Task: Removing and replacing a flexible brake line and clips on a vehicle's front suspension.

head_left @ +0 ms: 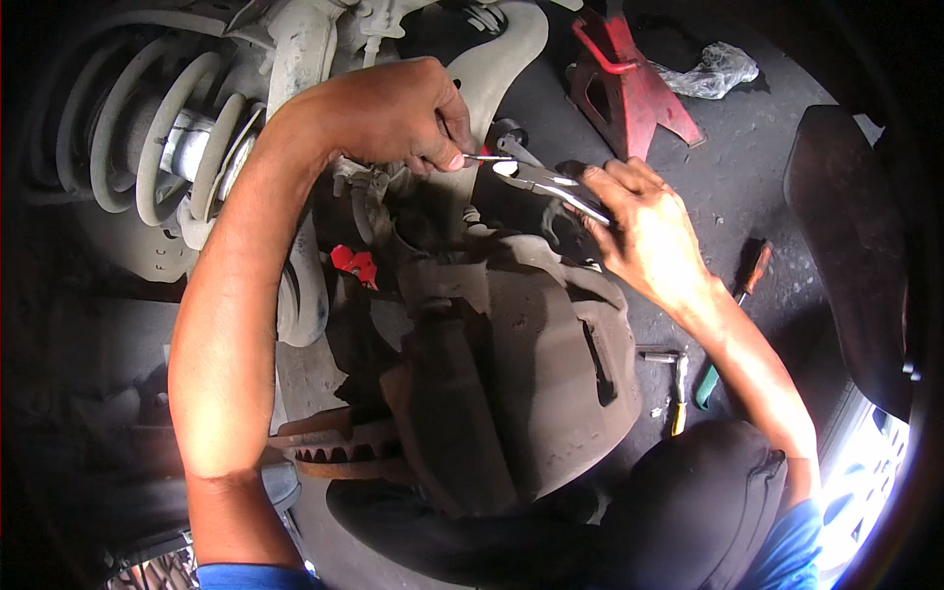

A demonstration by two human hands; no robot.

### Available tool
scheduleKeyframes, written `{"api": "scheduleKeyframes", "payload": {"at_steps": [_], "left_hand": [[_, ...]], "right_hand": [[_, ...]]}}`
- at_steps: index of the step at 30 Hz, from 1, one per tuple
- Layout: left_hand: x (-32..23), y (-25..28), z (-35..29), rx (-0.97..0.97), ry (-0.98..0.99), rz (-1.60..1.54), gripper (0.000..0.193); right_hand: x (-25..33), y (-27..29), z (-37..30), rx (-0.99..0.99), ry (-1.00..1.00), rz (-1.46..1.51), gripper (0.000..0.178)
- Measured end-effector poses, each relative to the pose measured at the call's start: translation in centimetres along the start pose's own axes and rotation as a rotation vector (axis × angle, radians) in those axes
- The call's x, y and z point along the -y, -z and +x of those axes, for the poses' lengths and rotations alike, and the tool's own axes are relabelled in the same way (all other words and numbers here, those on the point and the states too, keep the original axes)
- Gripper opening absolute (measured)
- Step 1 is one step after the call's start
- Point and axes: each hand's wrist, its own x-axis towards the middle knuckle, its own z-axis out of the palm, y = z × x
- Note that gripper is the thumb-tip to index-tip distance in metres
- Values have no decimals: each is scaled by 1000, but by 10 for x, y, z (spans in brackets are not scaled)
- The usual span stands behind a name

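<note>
My left hand (398, 118) is closed in a pinch above the suspension parts. A thin metal pin (489, 157) sticks out of its fingertips toward the right. My right hand (654, 226) is wrapped round the handles of a pair of pliers (536, 185). The pliers' jaws point left, close to the pin's end; I cannot tell whether they touch it. Below both hands lies the brown, dirty brake assembly (531, 383), with the toothed edge of the brake disc (349, 454) showing at its lower left.
A coil spring (177, 133) stands at upper left, beside a pale curved suspension arm (511, 54). On the floor are a red jack stand (624, 93), crumpled clear plastic (713, 71), an orange-handled screwdriver (757, 265) and a ratchet (680, 379). A red part (354, 265) sits behind the brake.
</note>
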Motion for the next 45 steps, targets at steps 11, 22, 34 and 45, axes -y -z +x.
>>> {"api": "scheduleKeyframes", "payload": {"at_steps": [11, 22, 34, 45], "left_hand": [[0, 0, 2, -14, 19, 37, 31], [-1, 0, 0, -22, 35, 19, 34], [1, 0, 0, -37, 45, 26, 37], [5, 2, 1, -21, 25, 1, 35]], "right_hand": [[7, -2, 18, -93, 49, -208, 39], [5, -7, 25, -138, 104, -314, 38], [-2, -8, 29, -158, 169, -429, 43], [-3, -8, 33, -185, 190, -453, 44]]}}
